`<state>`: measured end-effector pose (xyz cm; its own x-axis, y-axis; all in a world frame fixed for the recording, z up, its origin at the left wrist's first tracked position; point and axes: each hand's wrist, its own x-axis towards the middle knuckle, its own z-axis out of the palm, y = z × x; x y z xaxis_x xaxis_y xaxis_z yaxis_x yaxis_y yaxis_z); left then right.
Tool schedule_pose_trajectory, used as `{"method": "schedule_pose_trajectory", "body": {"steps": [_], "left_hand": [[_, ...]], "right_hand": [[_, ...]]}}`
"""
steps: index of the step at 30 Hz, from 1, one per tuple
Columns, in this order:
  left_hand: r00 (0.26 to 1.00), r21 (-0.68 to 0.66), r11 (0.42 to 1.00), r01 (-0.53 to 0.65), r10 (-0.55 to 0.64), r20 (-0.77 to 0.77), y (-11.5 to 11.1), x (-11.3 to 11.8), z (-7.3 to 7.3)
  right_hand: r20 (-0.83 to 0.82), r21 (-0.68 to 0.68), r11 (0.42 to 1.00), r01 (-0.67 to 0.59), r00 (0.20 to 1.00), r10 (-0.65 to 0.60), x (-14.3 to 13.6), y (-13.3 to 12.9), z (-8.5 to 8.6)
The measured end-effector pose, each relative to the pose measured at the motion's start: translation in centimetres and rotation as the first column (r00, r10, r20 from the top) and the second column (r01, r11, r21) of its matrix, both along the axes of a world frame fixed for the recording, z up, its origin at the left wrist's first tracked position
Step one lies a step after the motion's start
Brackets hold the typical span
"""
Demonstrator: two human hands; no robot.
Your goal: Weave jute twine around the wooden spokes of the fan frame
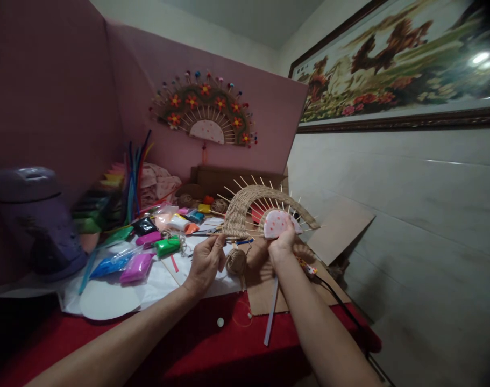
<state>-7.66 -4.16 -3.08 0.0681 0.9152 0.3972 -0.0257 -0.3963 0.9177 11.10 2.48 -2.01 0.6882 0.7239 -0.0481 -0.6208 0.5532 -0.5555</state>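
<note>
A half-round fan [239,209], woven of brown twine over thin wooden sticks, is held upright above the table. My right hand [283,242] grips it at the white half-circle with pink dots [274,223] at its base, thumb in front. At the fan's lower left corner, my left hand [206,263] is closed, thumb and fingers pinched on its edge; the exact spot is partly hidden. A ball of twine [236,262] lies just right of my left hand. Beneath the fan is a sheet of brown cardboard [264,295].
Coloured clay packets [168,245] and a white disc [109,301] spread over the left side. A purple bottle [38,220] stands far left. A translucent stick [271,312] and black cord [337,295] lie right. A finished flowered fan [206,102] hangs on the pink panel.
</note>
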Motion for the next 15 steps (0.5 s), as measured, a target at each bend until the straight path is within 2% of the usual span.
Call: {"method": "schedule_pose_trajectory", "body": {"steps": [3,9,15], "left_hand": [[1.0,-0.006,1.0,0.014,-0.014,0.006,0.1,0.0,0.0],[0.997,-0.044,0.997,0.066,-0.064,0.038,0.5,-0.1,-0.4],[0.994,0.019,0.994,0.106,-0.106,0.025,1.5,-0.5,-1.1]], "right_hand": [[0.021,-0.001,1.0,-0.01,1.0,0.01,-0.1,-0.1,0.1],[0.012,0.015,0.999,0.045,0.999,-0.045,-0.2,-0.2,0.1],[-0.029,0.033,0.999,0.009,1.0,-0.008,0.0,-0.3,0.4]]}}
